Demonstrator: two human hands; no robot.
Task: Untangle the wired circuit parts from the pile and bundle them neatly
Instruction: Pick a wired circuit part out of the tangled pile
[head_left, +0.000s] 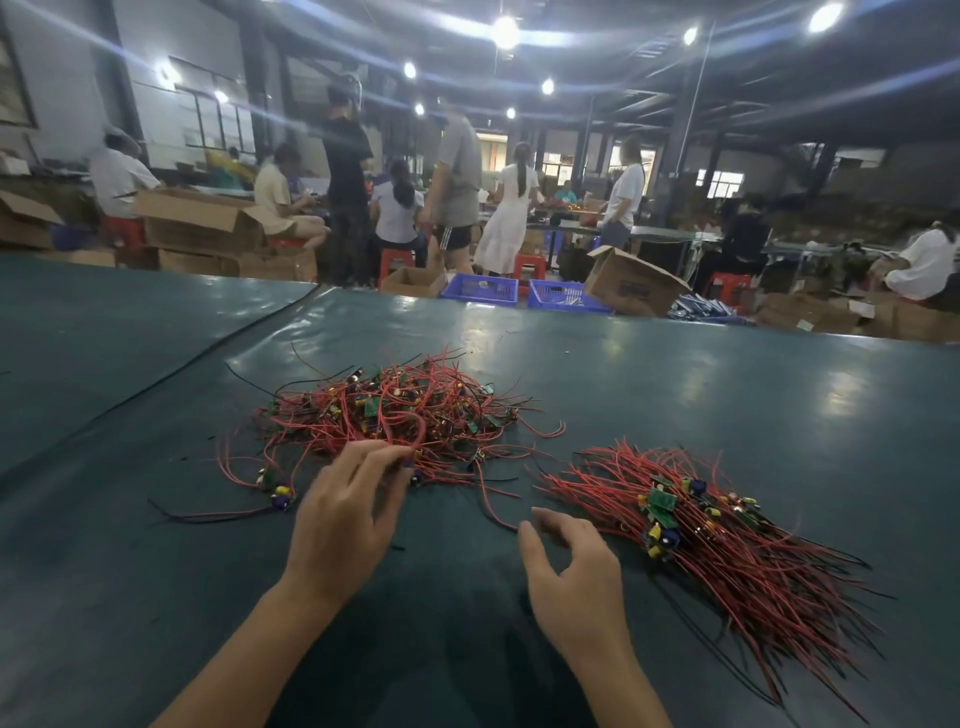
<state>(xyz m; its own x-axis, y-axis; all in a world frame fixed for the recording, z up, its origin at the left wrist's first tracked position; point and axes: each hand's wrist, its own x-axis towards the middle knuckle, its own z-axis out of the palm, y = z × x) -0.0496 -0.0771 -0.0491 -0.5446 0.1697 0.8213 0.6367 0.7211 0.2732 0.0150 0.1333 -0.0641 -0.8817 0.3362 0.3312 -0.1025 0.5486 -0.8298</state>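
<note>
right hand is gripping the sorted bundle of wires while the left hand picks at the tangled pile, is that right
Not quite. The right hand grips nothing: it hovers open, fingers loosely curled, beside the sorted bundle. The left hand does pick at the tangled pile, fingertips pinching wires at its near edge. The head view shows this.

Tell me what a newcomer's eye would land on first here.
A tangled pile of red-wired circuit parts sprawls mid-frame, the left hand reaching its near edge. Right of it lies a combed bundle, wires fanned toward the near right. The open right hand is between them.
</note>
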